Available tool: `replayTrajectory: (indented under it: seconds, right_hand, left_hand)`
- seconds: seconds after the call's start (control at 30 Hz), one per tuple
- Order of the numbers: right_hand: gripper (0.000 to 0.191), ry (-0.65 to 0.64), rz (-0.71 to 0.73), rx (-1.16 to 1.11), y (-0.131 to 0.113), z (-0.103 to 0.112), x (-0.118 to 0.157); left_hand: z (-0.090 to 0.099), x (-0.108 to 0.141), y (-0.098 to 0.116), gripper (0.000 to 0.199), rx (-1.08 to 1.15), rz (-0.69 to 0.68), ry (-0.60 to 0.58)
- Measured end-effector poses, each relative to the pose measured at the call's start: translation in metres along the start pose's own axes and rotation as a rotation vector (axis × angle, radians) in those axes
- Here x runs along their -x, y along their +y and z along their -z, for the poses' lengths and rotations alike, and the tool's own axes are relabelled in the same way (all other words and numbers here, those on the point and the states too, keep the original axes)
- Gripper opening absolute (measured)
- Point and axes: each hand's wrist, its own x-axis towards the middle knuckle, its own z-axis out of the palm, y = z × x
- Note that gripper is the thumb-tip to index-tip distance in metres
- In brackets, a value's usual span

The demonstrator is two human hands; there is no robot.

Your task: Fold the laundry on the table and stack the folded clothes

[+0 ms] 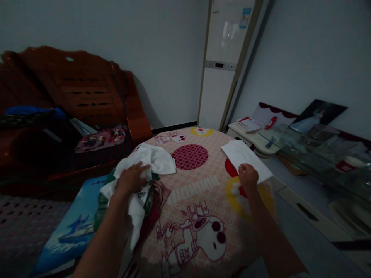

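Note:
On the left side of the round table, my left hand (pixel 133 178) rests with fingers spread on a crumpled white cloth (pixel 160 159). Under that cloth lies a green and dark red patterned fabric (pixel 153 199). At the table's right, my right hand (pixel 248 175) is closed at the near edge of a flat, folded white cloth (pixel 246 156), its fingers pinching that edge. A pink patterned tablecloth (pixel 199 193) with cartoon dogs and coloured circles lies under both cloths.
A blue picture-printed item (pixel 75 227) is beside the table at lower left. Behind it stands a wooden bench (pixel 87 87) with fabrics. A tall white cabinet unit (pixel 217 92) is at the back. On the right, a glass-topped stand (pixel 307 158) holds glassware.

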Motion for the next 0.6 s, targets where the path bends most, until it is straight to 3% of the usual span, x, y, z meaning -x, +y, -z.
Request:
replayTrajectory:
  seconds: [0.1, 0.2, 0.4, 0.6]
  right_hand:
    - [0.027, 0.02, -0.014, 0.27, 0.025, 0.005, -0.009]
    - [0.025, -0.01, -0.019, 0.392, 0.04, 0.005, -0.017]
    - [0.031, -0.114, -0.092, 0.427, 0.051, 0.006, -0.037]
    - [0.035, -0.019, -0.194, 0.36, 0.06, 0.009, -0.044]
  left_hand:
    - [-0.011, 0.0, -0.025, 0.06, 0.05, 0.015, 0.022]
    - [-0.01, 0.002, -0.029, 0.059, 0.06, 0.031, 0.035]
    - [-0.014, 0.003, -0.023, 0.06, 0.066, 0.006, 0.088]
    - [-0.017, 0.003, -0.027, 0.064, 0.046, 0.023, 0.076]
